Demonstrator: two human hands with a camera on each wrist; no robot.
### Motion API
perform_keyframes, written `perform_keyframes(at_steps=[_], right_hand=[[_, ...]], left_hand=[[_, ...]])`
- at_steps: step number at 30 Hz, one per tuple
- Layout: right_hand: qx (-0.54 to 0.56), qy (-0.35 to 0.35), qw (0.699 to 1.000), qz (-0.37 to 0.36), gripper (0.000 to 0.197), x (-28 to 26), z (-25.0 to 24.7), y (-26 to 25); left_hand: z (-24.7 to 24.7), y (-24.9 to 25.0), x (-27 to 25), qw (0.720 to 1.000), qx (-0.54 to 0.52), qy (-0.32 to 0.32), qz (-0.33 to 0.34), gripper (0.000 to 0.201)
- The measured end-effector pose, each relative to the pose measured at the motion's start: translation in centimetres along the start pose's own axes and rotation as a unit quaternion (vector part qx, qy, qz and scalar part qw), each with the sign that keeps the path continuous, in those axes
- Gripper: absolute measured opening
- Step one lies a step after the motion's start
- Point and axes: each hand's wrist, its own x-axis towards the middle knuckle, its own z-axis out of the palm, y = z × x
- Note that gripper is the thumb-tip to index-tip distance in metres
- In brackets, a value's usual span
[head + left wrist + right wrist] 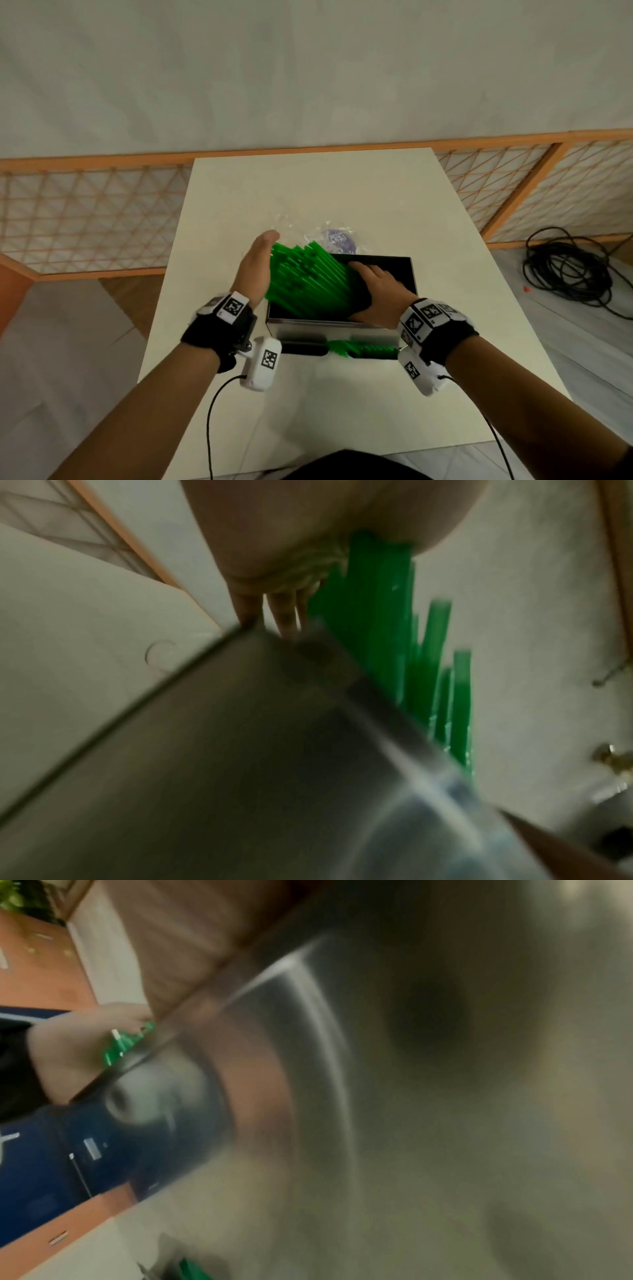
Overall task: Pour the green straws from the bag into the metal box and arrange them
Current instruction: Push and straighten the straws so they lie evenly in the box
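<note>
A: White table (308, 192), lattice fence behind. Metal box (329, 327) near the table's front edge.

B: Left of the box?

A: Left hand (255, 267), fingers straight, palm flat against the green straws (308, 284), which lean out over the box's left rim.

B: Right?

A: Right hand (376, 291) spread flat over the straws inside the box. Emptied bag (329, 236) just behind the box.

B: Handling?

A: Likely light, slippery, crushable; squeeze the bundle from both sides.
</note>
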Motion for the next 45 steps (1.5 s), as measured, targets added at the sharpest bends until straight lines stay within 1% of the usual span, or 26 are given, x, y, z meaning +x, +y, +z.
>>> perform_keyframes(at_steps=[2, 3, 7, 10, 13, 16, 18, 20, 21, 22, 23, 24, 25, 26, 28, 30, 32, 33, 36, 38, 41, 43, 45], right_hand=[[0.001, -0.012, 1.0, 0.012, 0.107, 0.6, 0.4, -0.2], [-0.009, -0.014, 1.0, 0.014, 0.107, 0.8, 0.5, -0.3], [-0.076, 0.001, 0.997, 0.017, 0.105, 1.1, 0.4, -1.1], [-0.055, -0.004, 0.998, 0.02, 0.097, 1.1, 0.1, -1.4], [-0.014, -0.015, 1.0, 0.004, 0.09, 1.0, -0.2, -1.7], [0.015, -0.004, 1.0, -0.017, 0.074, 1.1, -1.1, -2.5], [0.025, 0.009, 0.999, -0.034, 0.066, 1.0, -1.6, -3.2], [0.025, 0.024, 0.998, -0.057, 0.061, 1.0, -2.0, -3.8], [0.025, 0.031, 0.997, -0.066, 0.058, 1.0, -2.2, -4.0], [0.025, 0.037, 0.996, -0.073, 0.056, 1.0, -2.3, -4.1], [0.024, 0.04, 0.996, -0.077, 0.056, 1.1, -2.3, -4.1], [0.016, 0.037, 0.996, -0.073, 0.058, 1.1, -2.2, -3.9], [0.002, 0.03, 0.998, -0.064, 0.063, 1.0, -2.2, -3.6], [-0.016, 0.021, 0.998, -0.049, 0.069, 0.9, -2.1, -3.3], [-0.04, 0.01, 0.999, -0.021, 0.083, 0.5, -2.0, -2.4], [-0.028, 0.014, 0.999, -0.014, 0.089, 0.0, -2.3, -1.4], [0.022, 0.026, 0.999, -0.021, 0.085, -0.5, -2.9, -0.6], [0.057, 0.041, 0.997, -0.021, 0.078, -0.8, -3.2, -0.2], [0.16, 0.124, 0.979, 0.001, 0.051, -1.8, -4.3, 0.8], [0.229, 0.19, 0.955, 0.021, 0.039, -2.6, -4.8, 1.6], [0.302, 0.273, 0.911, 0.062, 0.025, -3.5, -4.6, 3.2], [0.34, 0.308, 0.882, 0.106, 0.018, -3.9, -3.4, 4.9], [0.389, 0.312, 0.851, 0.166, 0.012, -4.4, -1.2, 6.7]], left_hand=[[1.0, -0.8, -0.5, 1.0, 0.027, 0.008, 0.002, 0.044], [1.1, -1.0, -0.6, 0.999, 0.032, 0.014, 0.001, 0.041], [0.6, -1.1, -0.4, 0.999, 0.037, 0.004, -0.01, 0.045], [0.1, -0.7, -0.3, 0.999, 0.045, 0.016, 0.005, 0.044], [0.1, -0.2, -0.4, 0.999, 0.032, 0.016, 0.021, 0.04], [0.5, 0.1, -0.8, 1.0, -0.004, 0.029, 0.009, 0.04], [0.9, 0.2, -1.0, 0.999, -0.024, 0.045, 0.014, 0.039], [1.1, 0.4, -1.2, 0.997, -0.045, 0.056, 0.021, 0.047], [1.2, 0.6, -1.2, 0.997, -0.054, 0.059, 0.019, 0.053], [1.3, 0.7, -1.2, 0.996, -0.059, 0.06, 0.014, 0.056], [1.2, 0.8, -1.1, 0.996, -0.058, 0.059, 0.012, 0.051], [1.1, 0.9, -1.0, 0.997, -0.053, 0.059, 0.013, 0.042], [1.0, 1.0, -0.9, 0.997, -0.044, 0.057, 0.014, 0.035], [0.8, 1.1, -0.8, 0.998, -0.035, 0.054, 0.017, 0.032], [0.4, 1.1, -0.7, 0.998, -0.021, 0.053, 0.018, 0.034], [0.1, 1.0, -0.7, 0.998, -0.01, 0.054, 0.022, 0.036], [0.5, 0.7, -1.0, 0.998, 0.005, 0.05, 0.025, 0.039], [0.9, 0.4, -1.2, 0.999, 0.011, 0.045, 0.026, 0.04], [2.2, -0.5, -1.6, 0.997, 0.044, 0.054, 0.036, 0.039], [2.4, -0.7, -1.5, 0.996, 0.051, 0.063, 0.037, 0.037], [2.2, -1.0, -1.3, 0.996, 0.054, 0.059, 0.037, 0.036], [2.1, -1.1, -1.4, 0.996, 0.057, 0.059, 0.042, 0.037], [2.1, -1.2, -1.4, 0.996, 0.06, 0.059, 0.042, 0.037]])
